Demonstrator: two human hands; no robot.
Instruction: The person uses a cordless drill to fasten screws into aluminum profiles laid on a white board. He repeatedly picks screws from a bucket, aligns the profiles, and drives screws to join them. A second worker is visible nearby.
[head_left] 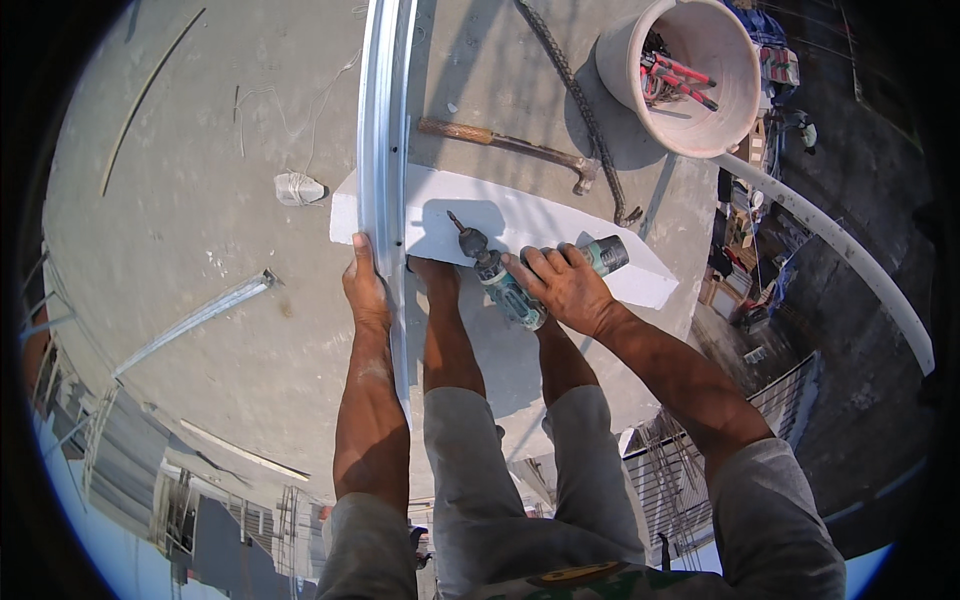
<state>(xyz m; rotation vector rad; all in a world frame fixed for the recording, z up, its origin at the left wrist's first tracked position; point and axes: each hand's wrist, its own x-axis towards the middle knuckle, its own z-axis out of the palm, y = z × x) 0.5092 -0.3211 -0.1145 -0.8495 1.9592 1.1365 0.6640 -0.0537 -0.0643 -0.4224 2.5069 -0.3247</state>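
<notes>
While the left hand (367, 288) grasps the near portion of the metal channel (380, 120) from its left side, the right hand (572, 288) is wrapped around the handle of the cordless drill (512, 300); the drill is teal and black, its bit directed toward the upper left, apart from the channel. The channel runs lengthwise from between the forearms to the upper edge of the view, crossing the left end of the white board (510, 215); dark holes are visible along its right side. The board lies flat on the concrete floor (210, 150), just ahead of the person's feet.

Beyond the board lies the hammer (455, 131), handle toward the channel; its head is just beside the ribbed bar (572, 90), which has a hooked near end. At upper right stands the pale bucket (722, 118), containing red-handled tools (682, 72); left of the channel are a string-wound block (298, 188), a metal strip (195, 320) and a thin rod (150, 100).
</notes>
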